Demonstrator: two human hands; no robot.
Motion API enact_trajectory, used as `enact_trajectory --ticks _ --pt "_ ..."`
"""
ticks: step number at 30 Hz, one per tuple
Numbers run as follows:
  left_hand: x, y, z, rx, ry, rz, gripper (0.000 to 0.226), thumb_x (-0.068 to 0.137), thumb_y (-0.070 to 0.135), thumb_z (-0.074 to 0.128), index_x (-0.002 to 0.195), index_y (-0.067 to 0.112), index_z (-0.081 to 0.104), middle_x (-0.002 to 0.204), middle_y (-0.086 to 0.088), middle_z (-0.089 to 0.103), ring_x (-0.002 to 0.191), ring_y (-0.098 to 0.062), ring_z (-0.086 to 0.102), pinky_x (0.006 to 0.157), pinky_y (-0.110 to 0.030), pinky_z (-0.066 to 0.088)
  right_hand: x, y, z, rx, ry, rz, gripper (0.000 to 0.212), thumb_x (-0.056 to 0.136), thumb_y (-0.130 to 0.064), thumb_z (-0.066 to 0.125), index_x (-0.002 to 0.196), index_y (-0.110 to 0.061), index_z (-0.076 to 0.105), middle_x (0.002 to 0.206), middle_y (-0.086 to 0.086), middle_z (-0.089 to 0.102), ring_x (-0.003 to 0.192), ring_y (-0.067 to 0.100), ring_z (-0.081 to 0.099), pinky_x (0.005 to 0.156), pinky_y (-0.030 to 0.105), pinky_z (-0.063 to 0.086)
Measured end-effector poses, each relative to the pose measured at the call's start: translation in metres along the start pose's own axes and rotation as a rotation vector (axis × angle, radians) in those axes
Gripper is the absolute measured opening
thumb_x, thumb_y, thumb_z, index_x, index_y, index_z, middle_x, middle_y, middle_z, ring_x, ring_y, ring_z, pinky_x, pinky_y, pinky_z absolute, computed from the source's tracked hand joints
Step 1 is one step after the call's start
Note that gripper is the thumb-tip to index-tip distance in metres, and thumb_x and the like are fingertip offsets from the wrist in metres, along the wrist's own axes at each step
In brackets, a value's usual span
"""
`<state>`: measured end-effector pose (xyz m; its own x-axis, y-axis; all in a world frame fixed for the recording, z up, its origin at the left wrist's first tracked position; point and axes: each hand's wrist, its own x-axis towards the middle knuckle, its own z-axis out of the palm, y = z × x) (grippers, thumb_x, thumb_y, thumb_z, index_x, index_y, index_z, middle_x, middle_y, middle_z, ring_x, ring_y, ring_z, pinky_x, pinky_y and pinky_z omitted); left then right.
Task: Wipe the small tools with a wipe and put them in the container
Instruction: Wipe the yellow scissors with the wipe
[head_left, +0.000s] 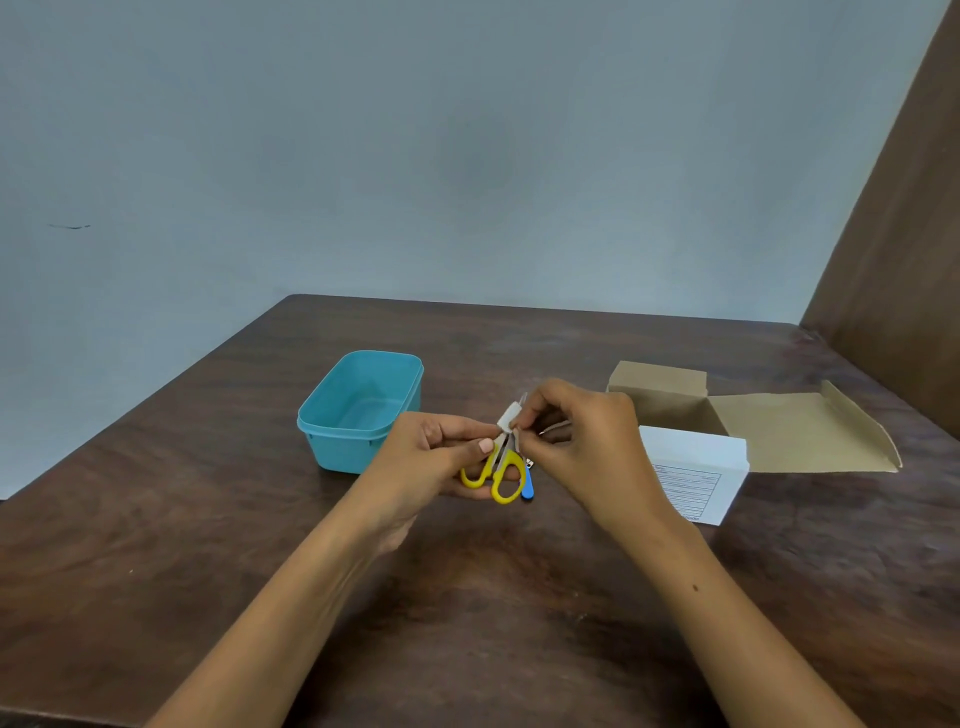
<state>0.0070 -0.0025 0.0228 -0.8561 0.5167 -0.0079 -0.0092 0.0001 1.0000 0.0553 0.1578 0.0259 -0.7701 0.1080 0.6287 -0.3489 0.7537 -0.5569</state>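
Left hand (431, 457) grips scissors (496, 475), blades pointing away; right hand (582, 436) pinches wipe (508, 419).

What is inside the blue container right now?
Nothing shows inside the blue container: its floor looks bare. The near inner wall is hidden by the rim. The yellow scissors are held in the left hand.

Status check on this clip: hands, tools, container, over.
Left hand holds yellow scissors; right hand pinches wipe on the blades. Blue container open, looks empty. Small blue tool on table beneath scissors. Path clear.
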Motion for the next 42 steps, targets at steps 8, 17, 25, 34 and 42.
enact_trajectory --ticks 8,17,25,34,42 --pt "-0.0025 0.0043 -0.0015 0.032 -0.059 0.012 0.021 0.089 0.001 0.058 0.106 0.003 0.070 0.087 -0.015 0.075 0.078 -0.021 0.074 0.066 -0.030 0.061 0.0006 -0.0018 -0.0030 -0.009 0.048 -0.006 0.018 0.073 0.002 0.071 0.072 -0.013 0.062 0.073 -0.004 0.069 0.067 0.006 0.066 0.062 0.021 0.056" --pt "-0.0034 0.0072 -0.0013 0.046 -0.081 0.010 0.021 0.088 0.001 0.058 0.102 0.007 0.071 0.081 -0.012 0.076 0.073 -0.018 0.073 0.062 -0.027 0.060 0.0016 -0.0025 -0.0056 -0.003 0.117 0.051 0.013 0.077 0.003 0.070 0.074 -0.007 0.062 0.074 -0.013 0.062 0.069 0.006 0.065 0.066 0.017 0.054" --pt "-0.0026 0.0063 -0.0009 0.002 -0.120 -0.058 0.025 0.080 0.000 0.067 0.104 0.006 0.068 0.090 -0.011 0.075 0.074 -0.014 0.071 0.063 -0.022 0.058 0.0010 -0.0019 0.0001 0.006 0.139 0.057 0.019 0.076 0.005 0.070 0.073 -0.011 0.061 0.075 -0.010 0.063 0.071 0.010 0.067 0.065 0.018 0.054" --pt "0.0004 0.0048 0.0003 0.120 -0.054 -0.116 0.019 0.075 0.004 0.074 0.093 0.005 0.068 0.078 -0.008 0.073 0.060 -0.010 0.067 0.053 -0.019 0.053 0.0026 -0.0012 -0.0073 0.030 0.226 0.041 0.013 0.077 0.004 0.069 0.075 -0.007 0.063 0.077 0.001 0.069 0.074 0.011 0.068 0.067 0.022 0.055" --pt "-0.0012 0.0092 0.0029 0.203 -0.014 -0.075 0.015 0.078 0.007 0.073 0.090 0.005 0.065 0.076 -0.004 0.071 0.051 0.002 0.058 0.046 -0.010 0.041 0.0028 -0.0021 -0.0076 0.040 0.200 0.030 0.012 0.077 0.005 0.068 0.075 -0.006 0.063 0.076 0.002 0.069 0.073 0.011 0.067 0.066 0.029 0.055"
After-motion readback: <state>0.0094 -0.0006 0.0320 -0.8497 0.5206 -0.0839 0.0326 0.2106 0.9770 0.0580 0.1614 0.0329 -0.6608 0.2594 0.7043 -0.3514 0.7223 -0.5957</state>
